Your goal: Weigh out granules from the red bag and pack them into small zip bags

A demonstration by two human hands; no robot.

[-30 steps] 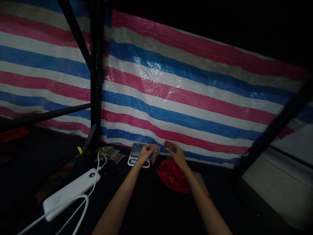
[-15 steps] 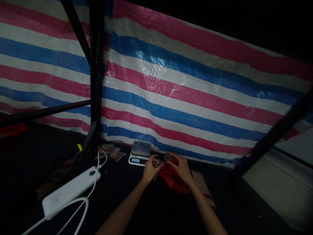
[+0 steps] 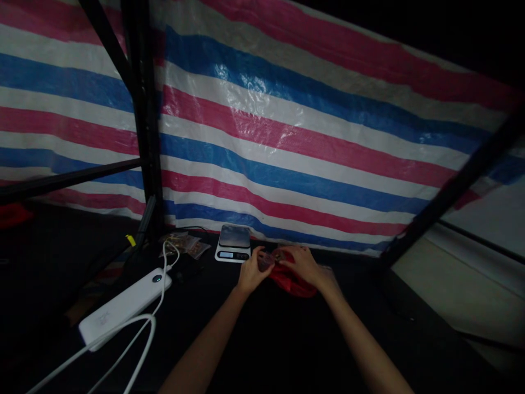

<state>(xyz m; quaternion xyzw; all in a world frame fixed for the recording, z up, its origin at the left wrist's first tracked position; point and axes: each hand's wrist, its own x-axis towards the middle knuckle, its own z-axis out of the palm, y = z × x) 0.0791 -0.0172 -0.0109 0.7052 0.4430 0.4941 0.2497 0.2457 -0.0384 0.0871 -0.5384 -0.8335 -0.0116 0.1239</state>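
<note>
My left hand (image 3: 251, 272) is closed around a small clear plastic bag (image 3: 266, 261), its fingers curved about the mouth. Just to the right, my right hand (image 3: 302, 265) reaches over a red bag (image 3: 293, 284). Its fingers are closed on a small round container (image 3: 280, 255), tilted toward the plastic bag; the dim light hides its contents. The red bag lies crumpled on the dark table beneath both hands. Left of my left hand stands a white kitchen scale (image 3: 233, 243) with a lit display and a bare grey pan.
Several clear packets of small brownish pieces (image 3: 184, 243) lie left of the scale. A white power bank (image 3: 125, 309) with white cables is at the lower left. Striped plastic sheeting (image 3: 287, 148) hangs behind, and a dark metal post (image 3: 145, 120) rises at the left.
My right hand has turned over and moved the small container closer to the plastic bag in my left hand. The view has shifted slightly, so the surroundings sit higher and farther left.
</note>
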